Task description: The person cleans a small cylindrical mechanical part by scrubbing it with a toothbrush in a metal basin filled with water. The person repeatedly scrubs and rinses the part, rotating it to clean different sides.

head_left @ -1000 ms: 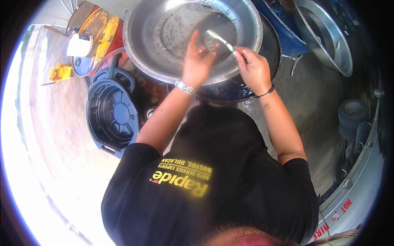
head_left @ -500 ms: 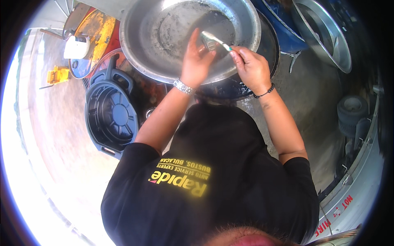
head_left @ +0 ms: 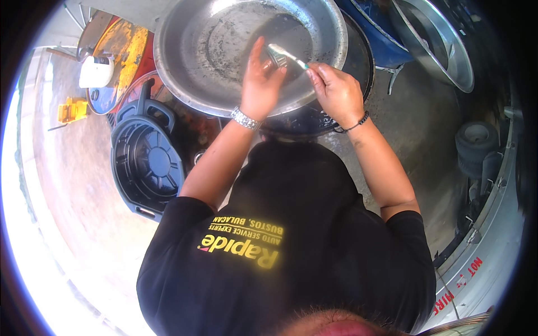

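Note:
Over a wide metal basin (head_left: 221,42), my left hand (head_left: 261,89) holds a small shiny metal part (head_left: 279,58) between thumb and fingers. Its exact kind is hard to make out, since the fingers cover some of it. A toothbrush (head_left: 292,57) with a white head and a touch of green on its handle is pinched in my right hand (head_left: 339,92). The brush head points left and lies against or just above the metal part. Below both hands is the near side of the basin, which has dark specks and wet-looking grime inside.
A black drum (head_left: 361,70) stands beneath the basin. At left are a dark drain pan (head_left: 159,161), a yellow-and-blue drum (head_left: 130,47), a white container (head_left: 96,73) and a yellow object (head_left: 73,110). On the right are a blue drum (head_left: 386,42), another metal basin (head_left: 464,81) and a dark cylinder (head_left: 476,148).
The whole view has shifted slightly, so everything appears a little further left. Both hands keep their grips, and the toothbrush stays at the metal part with little visible change.

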`<state>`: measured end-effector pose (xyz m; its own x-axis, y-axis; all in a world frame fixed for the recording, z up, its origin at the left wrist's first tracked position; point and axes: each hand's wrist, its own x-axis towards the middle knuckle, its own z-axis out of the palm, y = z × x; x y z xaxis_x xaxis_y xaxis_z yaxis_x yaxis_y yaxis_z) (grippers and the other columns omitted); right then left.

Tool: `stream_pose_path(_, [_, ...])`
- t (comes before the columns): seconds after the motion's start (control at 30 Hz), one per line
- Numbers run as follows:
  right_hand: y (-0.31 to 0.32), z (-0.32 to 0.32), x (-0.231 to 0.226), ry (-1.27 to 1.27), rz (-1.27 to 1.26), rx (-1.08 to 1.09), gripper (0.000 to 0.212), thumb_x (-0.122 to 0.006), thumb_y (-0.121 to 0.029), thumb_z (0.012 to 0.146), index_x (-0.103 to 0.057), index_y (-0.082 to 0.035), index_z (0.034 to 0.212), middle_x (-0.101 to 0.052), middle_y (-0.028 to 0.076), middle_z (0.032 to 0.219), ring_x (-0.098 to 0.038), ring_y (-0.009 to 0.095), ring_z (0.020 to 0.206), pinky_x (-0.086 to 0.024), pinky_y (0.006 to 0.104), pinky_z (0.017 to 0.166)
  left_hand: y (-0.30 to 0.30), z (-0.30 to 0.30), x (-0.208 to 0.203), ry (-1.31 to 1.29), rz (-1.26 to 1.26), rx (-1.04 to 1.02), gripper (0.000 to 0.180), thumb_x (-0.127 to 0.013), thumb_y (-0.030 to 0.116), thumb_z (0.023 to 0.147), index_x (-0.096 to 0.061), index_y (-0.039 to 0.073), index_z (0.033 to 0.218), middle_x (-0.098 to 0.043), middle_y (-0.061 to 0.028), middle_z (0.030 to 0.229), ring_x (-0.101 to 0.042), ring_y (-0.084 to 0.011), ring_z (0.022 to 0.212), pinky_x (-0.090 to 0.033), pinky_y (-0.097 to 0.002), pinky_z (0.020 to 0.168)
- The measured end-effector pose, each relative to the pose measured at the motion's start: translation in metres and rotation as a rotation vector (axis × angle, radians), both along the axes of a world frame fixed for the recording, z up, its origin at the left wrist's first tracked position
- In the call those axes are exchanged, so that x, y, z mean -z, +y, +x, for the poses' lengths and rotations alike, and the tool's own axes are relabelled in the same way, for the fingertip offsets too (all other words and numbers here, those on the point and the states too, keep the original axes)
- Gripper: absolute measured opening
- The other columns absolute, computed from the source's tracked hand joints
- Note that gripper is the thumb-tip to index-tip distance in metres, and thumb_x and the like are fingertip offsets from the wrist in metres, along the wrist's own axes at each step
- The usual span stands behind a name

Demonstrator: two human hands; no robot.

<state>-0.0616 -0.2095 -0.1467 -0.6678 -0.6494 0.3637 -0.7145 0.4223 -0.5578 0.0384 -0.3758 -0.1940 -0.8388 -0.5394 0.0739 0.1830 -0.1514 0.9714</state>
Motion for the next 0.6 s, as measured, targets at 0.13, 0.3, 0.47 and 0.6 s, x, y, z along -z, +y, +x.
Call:
stream_pose_path(0.13, [-0.002, 0.005, -0.008, 0.041, 0.016, -0.003, 0.020, -0.064, -0.031, 0.100, -0.073, -0.014, 0.106, -0.075, 0.009, 0.095, -0.072, 0.035, 0.081, -0.059, 0.0446, 0.068, -0.003, -0.003, -0.002, -0.069, -0.059, -0.052, 0.077, -0.060, -0.008, 0.098, -0.020, 0.005, 0.162, -0.068, -0.0153, 0.124, -0.062, -0.0143, 0.114, -0.052, -0.0278, 0.095])
stream_pose_path(0.3, [-0.022, -0.029, -0.002, -0.060, 0.566, 0.104, 0.025, -0.055, -0.031, 0.104, -0.068, -0.010, 0.108, -0.075, 0.015, 0.097, -0.072, 0.040, 0.089, -0.057, 0.0500, 0.078, -0.010, -0.002, -0.003, -0.098, 0.241, -0.125, 0.065, -0.057, 0.006, 0.105, -0.023, 0.006, 0.160, -0.071, -0.0142, 0.118, -0.067, -0.0161, 0.103, -0.054, -0.0280, 0.092])
stream_pose_path(0.47, [-0.074, -0.062, 0.040, 0.181, 0.895, -0.039, 0.025, -0.049, -0.018, 0.100, -0.072, -0.011, 0.106, -0.077, 0.014, 0.101, -0.073, 0.032, 0.103, -0.048, 0.0499, 0.092, -0.015, 0.002, 0.001, -0.147, 0.266, -0.123, 0.062, -0.055, 0.006, 0.106, -0.023, 0.008, 0.159, -0.071, -0.0134, 0.121, -0.067, -0.0146, 0.103, -0.056, -0.0302, 0.090])
stream_pose_path(0.6, [-0.091, -0.069, 0.051, 0.123, 1.031, -0.044, 0.031, -0.048, -0.012, 0.097, -0.078, -0.014, 0.105, -0.078, 0.009, 0.105, -0.072, 0.026, 0.107, -0.039, 0.0468, 0.099, -0.017, 0.006, -0.006, -0.127, 0.279, -0.106, 0.067, -0.056, 0.001, 0.104, -0.021, 0.009, 0.160, -0.068, -0.0141, 0.127, -0.065, -0.0140, 0.107, -0.056, -0.0322, 0.091])
